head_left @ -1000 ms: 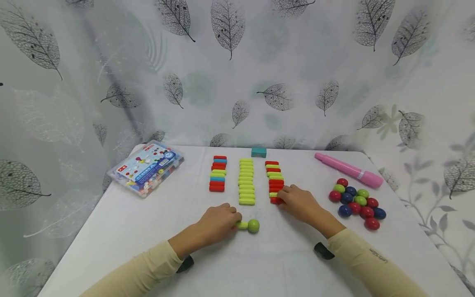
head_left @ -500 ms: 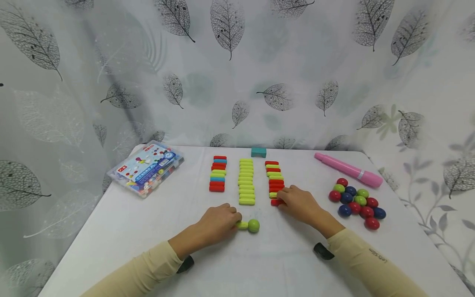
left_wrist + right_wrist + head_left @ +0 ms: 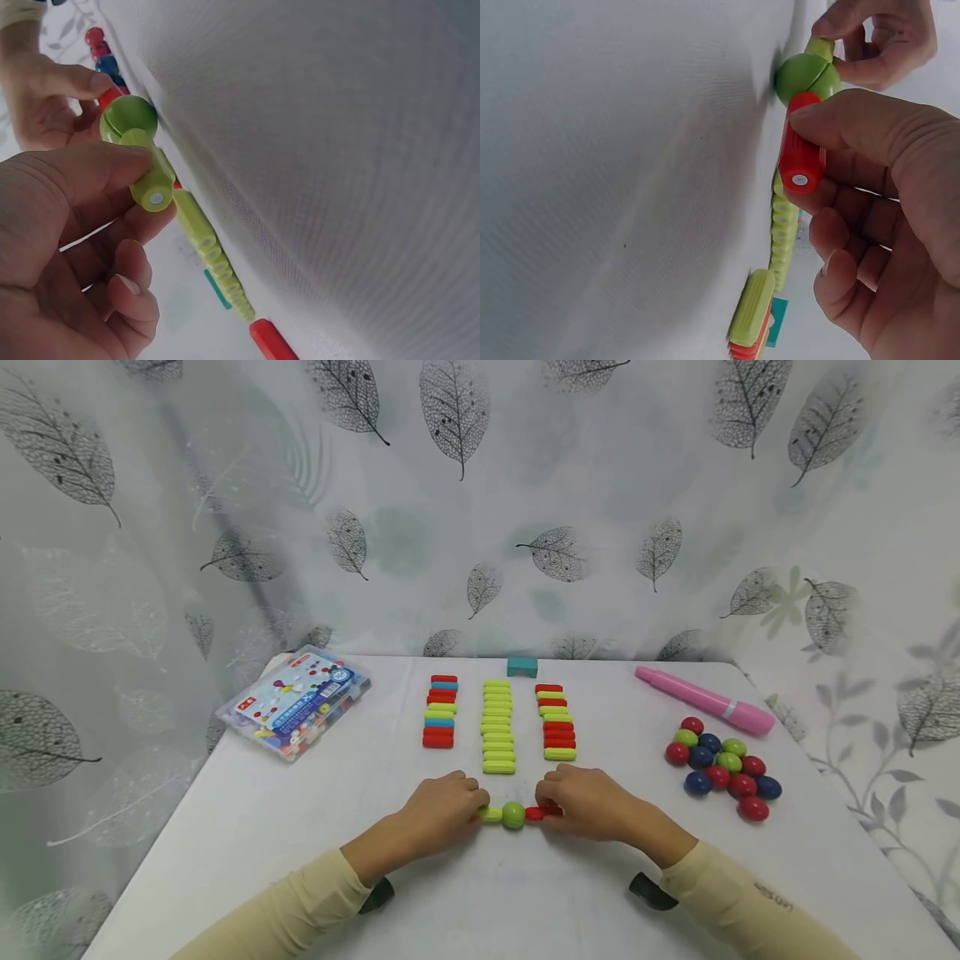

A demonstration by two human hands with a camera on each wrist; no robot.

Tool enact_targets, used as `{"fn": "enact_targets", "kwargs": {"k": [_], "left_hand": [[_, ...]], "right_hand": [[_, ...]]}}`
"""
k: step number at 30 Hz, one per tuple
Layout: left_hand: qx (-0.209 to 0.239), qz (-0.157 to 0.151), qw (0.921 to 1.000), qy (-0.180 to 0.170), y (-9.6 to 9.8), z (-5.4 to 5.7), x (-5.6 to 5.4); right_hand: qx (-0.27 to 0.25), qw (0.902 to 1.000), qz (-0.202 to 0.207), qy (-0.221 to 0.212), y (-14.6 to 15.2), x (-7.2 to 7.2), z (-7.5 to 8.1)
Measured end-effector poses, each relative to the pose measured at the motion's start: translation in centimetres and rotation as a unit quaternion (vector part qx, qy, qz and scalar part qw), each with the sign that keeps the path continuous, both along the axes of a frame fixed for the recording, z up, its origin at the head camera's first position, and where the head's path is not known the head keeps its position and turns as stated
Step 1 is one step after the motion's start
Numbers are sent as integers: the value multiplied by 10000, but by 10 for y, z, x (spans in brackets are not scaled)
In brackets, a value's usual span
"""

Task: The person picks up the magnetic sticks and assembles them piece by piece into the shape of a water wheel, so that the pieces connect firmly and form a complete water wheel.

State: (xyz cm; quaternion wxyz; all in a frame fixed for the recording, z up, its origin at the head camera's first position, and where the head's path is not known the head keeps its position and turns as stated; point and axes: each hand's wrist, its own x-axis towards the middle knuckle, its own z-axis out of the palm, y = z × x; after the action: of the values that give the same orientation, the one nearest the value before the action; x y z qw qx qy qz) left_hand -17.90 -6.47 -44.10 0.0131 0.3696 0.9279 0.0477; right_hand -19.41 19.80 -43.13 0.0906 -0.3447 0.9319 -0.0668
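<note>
Head view: on the table (image 3: 322,793), between the two hands, one stick-and-ball piece: yellow-green stick (image 3: 491,815), green ball (image 3: 513,815), red stick (image 3: 536,813), in one line. Left hand (image 3: 442,810) and right hand (image 3: 596,806) at its outer ends. Long axis sideways, yellow-green end left, red end right. Progress, as judged: three parts brought together; remaining apart, three rows of sticks (image 3: 497,727) beyond and a cluster of balls (image 3: 717,777) at right. Left wrist view: left fingers pinch the yellow-green stick between thumb and forefinger; its pale-dotted end faces the camera, the axis receding up and left. Right wrist view: right fingers pinch the red stick, pale-dotted end toward the camera, axis nearly upright in frame; red stick appears to meet the ball, firmness of the join not discernible.
</note>
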Motion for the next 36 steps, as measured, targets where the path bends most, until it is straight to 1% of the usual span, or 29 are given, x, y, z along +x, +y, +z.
{"fn": "enact_targets", "kwargs": {"k": [5,7,9,10,12,14,16,18,20,22,26,30,36], "left_hand": [[10,15,10000,-20,0,0,0],[22,20,10000,-32,0,0,-1],[35,11,10000,-32,0,1,-2],[46,12,10000,-29,0,1,-2],[56,27,10000,-24,0,1,-2],[65,45,10000,-26,0,1,-2],[77,52,9999,-63,0,0,-2],[73,42,9999,-96,1,0,-2],[78,6,9999,-92,1,0,-1],[88,-27,9999,-44,1,0,-1],[109,-53,9999,13,2,1,0],[124,-44,9999,-70,1,0,0],[151,-55,9998,-75,0,-1,-1]], "right_hand": [[-70,10000,8,28,0,2,-2],[-151,9999,41,-46,1,1,-2],[-304,9993,-22,-193,3,-2,-1],[-391,9990,-117,-202,5,-5,-1],[-532,9976,-449,6,11,-14,-2],[-555,9940,-842,411,17,-26,-4],[-409,9891,-1116,865,24,-38,-8],[-201,9866,-1177,1113,28,-46,-12],[-61,9866,-1128,1180,31,-50,-16],[-19,9866,-1134,1175,31,-53,-19],[99,9862,-1287,1034,29,-54,-20],[251,9871,-1380,778,27,-54,-18],[215,9883,-1417,529,26,-51,-13]]}}
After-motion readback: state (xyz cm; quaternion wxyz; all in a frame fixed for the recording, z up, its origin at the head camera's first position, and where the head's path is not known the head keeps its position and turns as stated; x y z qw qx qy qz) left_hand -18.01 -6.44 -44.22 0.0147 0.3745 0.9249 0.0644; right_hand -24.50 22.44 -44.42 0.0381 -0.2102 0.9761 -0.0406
